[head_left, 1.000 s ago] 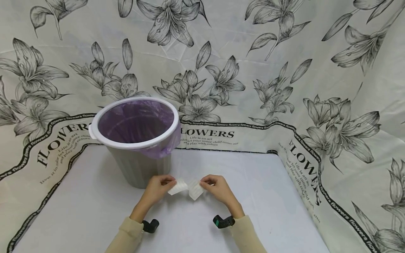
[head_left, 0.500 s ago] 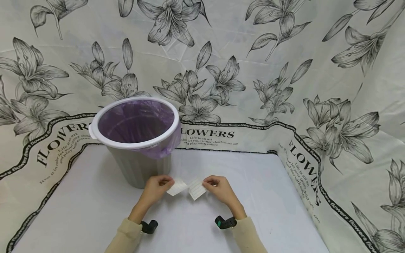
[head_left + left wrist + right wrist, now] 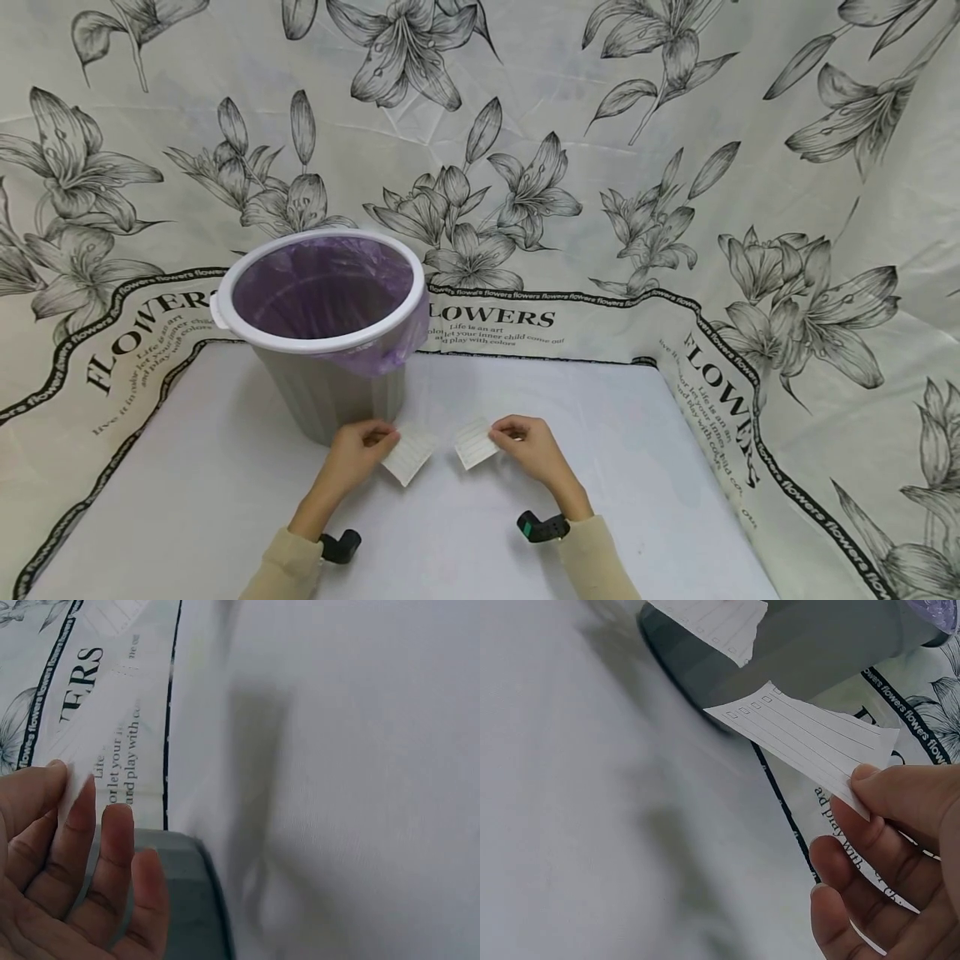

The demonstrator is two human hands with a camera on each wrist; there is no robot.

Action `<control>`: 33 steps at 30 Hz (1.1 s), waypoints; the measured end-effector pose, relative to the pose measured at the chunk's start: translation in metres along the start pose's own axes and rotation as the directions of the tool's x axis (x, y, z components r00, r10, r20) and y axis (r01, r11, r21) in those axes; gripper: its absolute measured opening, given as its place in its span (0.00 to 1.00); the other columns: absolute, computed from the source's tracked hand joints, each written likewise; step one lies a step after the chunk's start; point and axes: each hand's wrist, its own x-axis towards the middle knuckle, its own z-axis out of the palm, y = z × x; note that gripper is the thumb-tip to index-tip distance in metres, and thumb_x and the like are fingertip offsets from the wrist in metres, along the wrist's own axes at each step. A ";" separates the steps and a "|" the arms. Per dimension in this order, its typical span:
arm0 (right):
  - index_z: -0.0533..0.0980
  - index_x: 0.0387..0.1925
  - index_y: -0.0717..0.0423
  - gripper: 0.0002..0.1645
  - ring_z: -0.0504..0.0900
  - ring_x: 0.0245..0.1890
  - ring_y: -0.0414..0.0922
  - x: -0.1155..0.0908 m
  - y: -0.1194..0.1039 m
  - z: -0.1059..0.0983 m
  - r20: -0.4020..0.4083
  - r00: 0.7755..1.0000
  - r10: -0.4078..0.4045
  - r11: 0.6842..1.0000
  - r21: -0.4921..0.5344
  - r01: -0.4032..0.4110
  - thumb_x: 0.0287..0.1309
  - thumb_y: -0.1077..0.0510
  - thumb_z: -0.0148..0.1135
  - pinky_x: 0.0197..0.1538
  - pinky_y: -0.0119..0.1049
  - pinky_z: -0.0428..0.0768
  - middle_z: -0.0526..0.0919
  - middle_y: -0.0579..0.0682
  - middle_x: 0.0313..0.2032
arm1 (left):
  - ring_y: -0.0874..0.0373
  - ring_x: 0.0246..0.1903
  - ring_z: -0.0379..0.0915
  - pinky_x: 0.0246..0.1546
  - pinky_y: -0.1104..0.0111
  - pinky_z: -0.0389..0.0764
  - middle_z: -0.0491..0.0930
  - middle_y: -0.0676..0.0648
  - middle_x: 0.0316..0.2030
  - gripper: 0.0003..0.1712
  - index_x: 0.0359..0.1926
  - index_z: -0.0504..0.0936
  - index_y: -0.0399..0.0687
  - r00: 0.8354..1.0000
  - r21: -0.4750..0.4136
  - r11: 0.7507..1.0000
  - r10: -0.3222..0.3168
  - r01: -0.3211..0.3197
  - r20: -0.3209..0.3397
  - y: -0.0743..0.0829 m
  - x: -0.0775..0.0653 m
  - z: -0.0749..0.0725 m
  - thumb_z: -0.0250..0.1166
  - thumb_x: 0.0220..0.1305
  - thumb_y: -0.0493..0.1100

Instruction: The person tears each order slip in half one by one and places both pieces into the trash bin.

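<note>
Between thumb and fingertips, my left hand (image 3: 352,454) pinches a torn piece of white lined paper (image 3: 410,455), seen nearly edge-on as a pale paper strip (image 3: 90,739) in the left wrist view. My right hand (image 3: 534,448) pinches a second torn piece of lined paper (image 3: 474,444) by its right end. In the right wrist view that right piece (image 3: 802,733) shows printed lines, small checkboxes and a ragged edge. The left hand's piece (image 3: 718,628) appears there too. A gap separates the two pieces, both held over the white table.
A grey trash bin (image 3: 330,396) with a white rim and purple liner (image 3: 382,354) stands just behind the left hand. A flower-printed cloth (image 3: 495,321) hangs behind and along the sides of the white tabletop (image 3: 622,467).
The two paper pieces, whose inner edges met a second ago, have come apart. My left hand has moved left and my right hand slightly right, each keeping its piece.
</note>
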 end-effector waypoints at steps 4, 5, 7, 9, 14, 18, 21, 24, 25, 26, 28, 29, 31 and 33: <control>0.86 0.39 0.59 0.05 0.85 0.38 0.43 0.001 -0.001 -0.006 -0.002 1.000 -0.010 1.000 0.012 0.010 0.64 0.61 0.70 0.39 0.29 0.81 0.90 0.53 0.37 | 0.59 0.34 0.82 0.35 0.73 0.81 0.89 0.45 0.36 0.08 0.40 0.88 0.38 1.000 0.028 0.999 0.019 -0.019 0.016 0.007 -0.005 -0.010 0.71 0.66 0.40; 0.86 0.39 0.60 0.05 0.85 0.38 0.43 0.002 -0.001 -0.008 -0.001 1.000 -0.015 1.000 0.014 0.015 0.64 0.61 0.70 0.38 0.29 0.81 0.90 0.54 0.37 | 0.59 0.35 0.82 0.35 0.73 0.81 0.89 0.45 0.36 0.08 0.41 0.88 0.38 0.999 0.041 0.999 0.027 -0.028 0.020 0.010 -0.007 -0.013 0.71 0.66 0.40; 0.86 0.39 0.60 0.06 0.85 0.37 0.43 0.004 -0.002 -0.010 -0.001 1.000 -0.027 1.000 0.014 0.027 0.64 0.61 0.70 0.38 0.29 0.81 0.90 0.55 0.37 | 0.59 0.35 0.82 0.34 0.73 0.82 0.89 0.45 0.36 0.08 0.41 0.88 0.38 0.998 0.064 0.997 0.050 -0.052 0.031 0.018 -0.010 -0.017 0.71 0.66 0.40; 0.86 0.39 0.60 0.05 0.85 0.37 0.42 0.006 -0.003 -0.012 -0.001 0.999 -0.033 0.999 0.008 0.033 0.64 0.62 0.69 0.38 0.29 0.82 0.90 0.54 0.37 | 0.59 0.34 0.82 0.34 0.73 0.81 0.89 0.46 0.36 0.08 0.41 0.89 0.39 0.997 0.087 0.993 0.071 -0.074 0.038 0.025 -0.012 -0.021 0.71 0.66 0.40; 0.86 0.39 0.58 0.05 0.85 0.37 0.42 0.011 -0.009 -0.017 0.013 0.999 -0.045 0.999 -0.011 0.046 0.64 0.61 0.69 0.37 0.30 0.82 0.90 0.53 0.37 | 0.61 0.33 0.81 0.34 0.73 0.82 0.89 0.49 0.35 0.06 0.40 0.89 0.42 0.993 0.106 0.988 0.111 -0.115 0.044 0.040 -0.015 -0.029 0.72 0.66 0.40; 0.86 0.39 0.58 0.06 0.85 0.36 0.42 0.015 -0.015 -0.023 0.014 0.998 -0.054 0.998 -0.037 0.055 0.65 0.59 0.69 0.37 0.31 0.82 0.90 0.51 0.37 | 0.63 0.31 0.80 0.32 0.73 0.82 0.89 0.50 0.34 0.06 0.39 0.89 0.43 0.990 0.086 0.987 0.131 -0.135 0.056 0.047 -0.016 -0.035 0.72 0.66 0.41; 0.87 0.39 0.57 0.06 0.85 0.36 0.42 0.017 -0.020 -0.028 0.017 0.998 -0.061 0.997 -0.052 0.062 0.65 0.59 0.69 0.38 0.33 0.82 0.90 0.51 0.37 | 0.65 0.29 0.80 0.31 0.73 0.82 0.88 0.51 0.33 0.05 0.38 0.89 0.44 0.985 0.087 0.983 0.159 -0.164 0.062 0.052 -0.017 -0.038 0.72 0.66 0.41; 0.86 0.40 0.57 0.06 0.85 0.37 0.42 0.021 -0.026 -0.033 0.027 0.997 -0.071 0.996 -0.060 0.072 0.66 0.59 0.69 0.39 0.34 0.83 0.90 0.51 0.38 | 0.66 0.28 0.80 0.30 0.73 0.82 0.88 0.52 0.32 0.03 0.38 0.89 0.45 0.980 0.092 0.977 0.189 -0.195 0.068 0.059 -0.017 -0.043 0.72 0.66 0.41; 0.86 0.40 0.57 0.06 0.85 0.37 0.42 0.023 -0.028 -0.034 0.028 0.997 -0.075 0.995 -0.063 0.077 0.66 0.58 0.69 0.39 0.34 0.83 0.90 0.51 0.38 | 0.67 0.28 0.80 0.30 0.72 0.82 0.88 0.52 0.32 0.03 0.37 0.89 0.46 0.979 0.095 0.975 0.194 -0.200 0.070 0.063 -0.017 -0.045 0.72 0.66 0.40; 0.86 0.40 0.57 0.07 0.85 0.36 0.42 0.024 -0.031 -0.036 0.029 0.996 -0.079 0.995 -0.064 0.081 0.66 0.58 0.69 0.39 0.34 0.83 0.90 0.51 0.38 | 0.67 0.28 0.80 0.30 0.72 0.83 0.88 0.52 0.32 0.03 0.37 0.89 0.46 0.978 0.095 0.974 0.197 -0.204 0.073 0.066 -0.017 -0.047 0.72 0.66 0.41; 0.86 0.41 0.57 0.07 0.85 0.36 0.42 0.029 -0.038 -0.037 0.025 0.996 -0.090 0.994 -0.058 0.091 0.66 0.58 0.68 0.39 0.35 0.83 0.90 0.52 0.38 | 0.66 0.28 0.80 0.31 0.72 0.83 0.88 0.53 0.32 0.02 0.37 0.89 0.47 0.976 0.097 0.973 0.203 -0.210 0.076 0.073 -0.017 -0.052 0.72 0.66 0.41; 0.87 0.41 0.57 0.07 0.85 0.36 0.42 0.031 -0.041 -0.038 0.021 0.995 -0.097 0.994 -0.055 0.098 0.67 0.58 0.68 0.39 0.35 0.83 0.90 0.52 0.38 | 0.66 0.28 0.80 0.31 0.71 0.83 0.88 0.53 0.32 0.03 0.38 0.89 0.48 0.976 0.099 0.972 0.206 -0.213 0.076 0.077 -0.017 -0.054 0.72 0.66 0.42; 0.87 0.42 0.57 0.08 0.85 0.36 0.43 0.036 -0.050 -0.039 0.016 0.993 -0.115 0.992 -0.046 0.116 0.67 0.57 0.68 0.39 0.35 0.83 0.90 0.52 0.39 | 0.66 0.28 0.80 0.31 0.71 0.83 0.88 0.54 0.32 0.04 0.37 0.89 0.49 0.972 0.115 0.967 0.221 -0.229 0.074 0.084 -0.017 -0.059 0.72 0.66 0.43; 0.87 0.42 0.57 0.08 0.85 0.36 0.43 0.041 -0.058 -0.039 0.011 0.991 -0.135 0.990 -0.036 0.135 0.68 0.57 0.67 0.40 0.36 0.84 0.90 0.53 0.40 | 0.67 0.28 0.80 0.31 0.71 0.83 0.87 0.55 0.31 0.04 0.37 0.89 0.49 0.968 0.123 0.961 0.241 -0.248 0.073 0.091 -0.015 -0.064 0.73 0.66 0.44</control>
